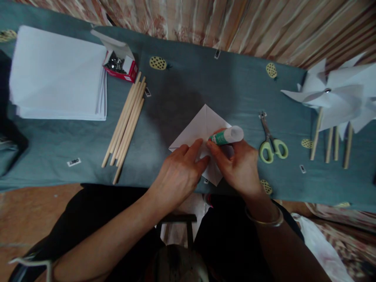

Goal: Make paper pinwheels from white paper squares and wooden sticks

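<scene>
A white square of paper (202, 125) lies cornerwise on the blue-grey cloth (205, 86) in front of me. My right hand (239, 166) is closed around a green and white glue stick (226, 136), whose tip points left at the paper's middle. My left hand (178, 174) rests on the paper's near part, fingers pressed onto a folded flap right by the glue tip.
A stack of white paper (58, 74) sits far left, a small red open box of metal pins (120, 64) beside it, then several wooden sticks (126, 119). Green-handled scissors (270, 143) lie right of my hands. Finished white pinwheels (331, 98) on sticks lie far right.
</scene>
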The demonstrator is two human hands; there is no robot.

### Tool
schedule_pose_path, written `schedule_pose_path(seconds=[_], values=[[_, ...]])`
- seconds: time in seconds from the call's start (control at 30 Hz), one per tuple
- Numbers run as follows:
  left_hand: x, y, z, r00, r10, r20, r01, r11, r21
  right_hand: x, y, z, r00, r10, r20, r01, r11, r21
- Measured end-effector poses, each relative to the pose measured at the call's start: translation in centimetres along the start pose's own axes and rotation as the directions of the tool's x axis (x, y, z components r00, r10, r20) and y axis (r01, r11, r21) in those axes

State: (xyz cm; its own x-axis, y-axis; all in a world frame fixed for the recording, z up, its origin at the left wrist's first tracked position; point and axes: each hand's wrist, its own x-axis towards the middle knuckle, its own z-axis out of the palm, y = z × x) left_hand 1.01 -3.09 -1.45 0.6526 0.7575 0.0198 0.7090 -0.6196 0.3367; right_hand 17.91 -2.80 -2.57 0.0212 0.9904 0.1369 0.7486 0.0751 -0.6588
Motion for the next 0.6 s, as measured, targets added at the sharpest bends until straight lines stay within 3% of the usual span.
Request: schedule_pose_path(seconds=[0.13,0.23,0.3,0.4,0.5,0.6], values=[[0.0,0.0,0.0,1.0,0.007,0.008,-0.007,1.0,-0.001,0.1,0.0,-0.2,0.995,0.089,0.055,-0.101,0.958,0.269],[-0.1,-0.2,0.0,1.0,0.013,0.004,-0.013,1.0,-0.01,0.4,0.6,-0.9,0.974,0.187,0.129,-0.227,0.809,0.542],[-0.3,-0.3,0.2,1.0,0.015,-0.008,-0.015,0.999,-0.037,0.6,1.3,-1.5,0.961,0.226,0.162,-0.277,0.731,0.624],[-0.5,-0.6,0.4,0.997,-0.023,-0.075,0.008,0.981,-0.196,0.8,2.3,-2.3,0.958,0.23,0.171,-0.286,0.712,0.641],[-0.6,-0.6,0.6,0.98,-0.156,-0.121,0.072,0.853,-0.517,0.7,2.5,-2.5,0.962,0.211,0.173,-0.273,0.718,0.641],[-0.4,-0.3,0.5,0.946,-0.322,-0.042,0.161,0.576,-0.802,0.3,1.8,-2.3,0.96,0.222,0.171,-0.278,0.676,0.682]])
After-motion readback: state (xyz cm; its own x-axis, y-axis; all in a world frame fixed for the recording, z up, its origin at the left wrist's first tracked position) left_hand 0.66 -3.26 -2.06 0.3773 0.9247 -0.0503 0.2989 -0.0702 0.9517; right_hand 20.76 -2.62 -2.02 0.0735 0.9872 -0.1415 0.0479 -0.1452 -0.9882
